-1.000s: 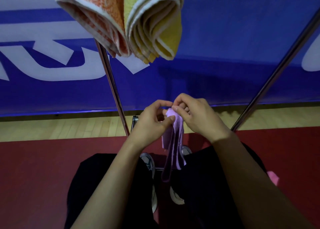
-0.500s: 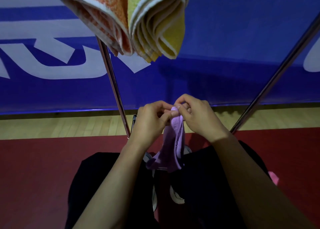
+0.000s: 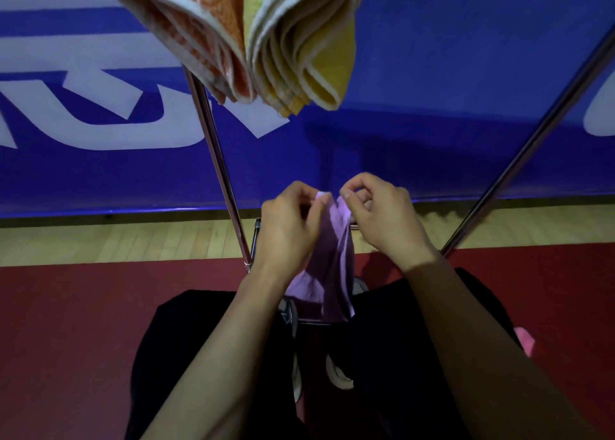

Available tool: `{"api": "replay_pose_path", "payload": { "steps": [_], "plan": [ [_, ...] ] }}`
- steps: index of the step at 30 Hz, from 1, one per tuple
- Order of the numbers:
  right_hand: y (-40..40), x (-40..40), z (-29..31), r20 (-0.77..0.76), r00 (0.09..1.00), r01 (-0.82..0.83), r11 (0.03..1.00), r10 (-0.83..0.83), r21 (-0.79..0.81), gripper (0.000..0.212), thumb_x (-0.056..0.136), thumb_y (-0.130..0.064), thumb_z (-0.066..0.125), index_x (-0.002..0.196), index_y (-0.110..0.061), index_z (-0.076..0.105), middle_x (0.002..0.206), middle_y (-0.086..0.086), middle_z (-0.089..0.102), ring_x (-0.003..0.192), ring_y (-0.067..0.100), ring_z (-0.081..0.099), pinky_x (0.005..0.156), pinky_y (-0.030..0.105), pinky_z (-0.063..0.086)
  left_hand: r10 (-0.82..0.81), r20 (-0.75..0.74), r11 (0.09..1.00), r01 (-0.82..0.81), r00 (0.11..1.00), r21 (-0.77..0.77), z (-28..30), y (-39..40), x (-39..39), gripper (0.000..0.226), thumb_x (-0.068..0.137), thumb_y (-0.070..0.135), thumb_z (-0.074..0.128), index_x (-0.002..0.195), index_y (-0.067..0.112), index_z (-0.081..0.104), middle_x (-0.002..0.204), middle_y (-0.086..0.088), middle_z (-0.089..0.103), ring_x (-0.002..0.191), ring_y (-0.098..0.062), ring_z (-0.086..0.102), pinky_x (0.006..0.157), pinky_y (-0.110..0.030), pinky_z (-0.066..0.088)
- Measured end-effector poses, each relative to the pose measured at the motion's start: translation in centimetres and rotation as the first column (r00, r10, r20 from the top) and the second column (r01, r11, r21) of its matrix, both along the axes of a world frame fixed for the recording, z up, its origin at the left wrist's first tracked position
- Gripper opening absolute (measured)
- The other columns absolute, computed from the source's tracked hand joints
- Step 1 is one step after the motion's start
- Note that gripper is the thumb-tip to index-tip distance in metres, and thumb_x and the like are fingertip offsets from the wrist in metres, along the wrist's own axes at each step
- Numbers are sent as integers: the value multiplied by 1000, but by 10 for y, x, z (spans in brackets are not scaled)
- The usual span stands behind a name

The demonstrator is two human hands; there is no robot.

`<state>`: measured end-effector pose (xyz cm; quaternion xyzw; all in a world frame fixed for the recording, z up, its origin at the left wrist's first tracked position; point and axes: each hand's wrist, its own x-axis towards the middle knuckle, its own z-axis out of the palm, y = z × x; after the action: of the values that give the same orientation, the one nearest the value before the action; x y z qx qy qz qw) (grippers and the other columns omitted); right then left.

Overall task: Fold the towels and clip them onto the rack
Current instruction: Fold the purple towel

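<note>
Behind everything hangs a blue banner with large white letters, but they are cut off by the frame and cannot be read. Below it runs a strip of light wooden floor, and nearer to the camera lies a red floor mat.

Both forearms reach forward from the bottom of the view, and the two hands meet in the middle, at about the same height. The left hand has its fingers curled, and thumb and forefinger pinch one top corner of a purple towel. The right hand also has curled fingers, and its fingertips pinch the other top corner just beside the first one. A small gap shows between the two pinched corners.

This purple towel is small, thin and soft. It hangs down loosely from the fingers in long vertical folds, in front of the person's dark trousers, and its lower edge reaches near the knees.

Two metal rack poles rise slanted on the left and on the right. At the top of the view an orange towel and a yellow towel hang folded, touching side by side, each with white edges.
</note>
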<state>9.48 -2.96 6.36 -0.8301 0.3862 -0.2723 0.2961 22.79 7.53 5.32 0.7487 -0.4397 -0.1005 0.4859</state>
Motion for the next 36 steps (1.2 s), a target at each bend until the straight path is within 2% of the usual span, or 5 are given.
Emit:
{"api": "replay_pose_path", "payload": {
  "steps": [6, 12, 25, 28, 36],
  "plan": [
    [2, 0, 0, -22, 1000, -1, 999, 0, -46, 6, 104, -25, 59, 101, -22, 64, 66, -9, 63, 63, 2, 61, 59, 23, 43, 141, -59, 989, -137, 988, 64, 0, -5, 6, 28, 100, 44, 66, 89, 18, 68, 79, 7, 75, 73, -10, 73, 72, -39, 61],
    [11, 7, 1, 43, 997, -63, 996, 60, 62, 7, 105, -29, 58, 104, -26, 64, 72, -9, 74, 74, 0, 71, 74, 27, 57, 64, -46, 996, -61, 997, 63, 1, -7, -8, 26, 99, 42, 69, 87, 19, 73, 71, 11, 72, 71, 4, 68, 57, -8, 42],
    [-2, -9, 9, 229, 968, -215, 822, 107, 527, 43, 97, 2, 46, 129, -17, 68, 101, 11, 80, 95, 22, 78, 94, 40, 61, -128, 20, 988, 126, 992, 85, 0, -1, -5, 21, 90, 33, 82, 105, 20, 75, 89, 10, 78, 84, -3, 74, 80, -31, 60],
    [-3, -11, 11, 279, 949, -283, 795, 149, 537, 45, 92, -6, 50, 132, -23, 64, 102, 14, 80, 98, 28, 78, 98, 48, 58, -107, -37, 994, 108, 994, 30, 5, -1, -1, 9, 93, 27, 79, 99, 20, 76, 85, 16, 77, 83, 5, 72, 75, -19, 57],
    [-2, -13, 11, 214, 955, -287, 818, 205, 498, 61, 94, 7, 40, 144, -23, 57, 100, 9, 80, 101, 17, 76, 103, 37, 57, -234, 72, 969, 227, 969, 101, 0, 5, 6, 23, 89, 30, 83, 106, 20, 70, 97, 11, 79, 90, -6, 75, 83, -38, 60]
  ]
}}
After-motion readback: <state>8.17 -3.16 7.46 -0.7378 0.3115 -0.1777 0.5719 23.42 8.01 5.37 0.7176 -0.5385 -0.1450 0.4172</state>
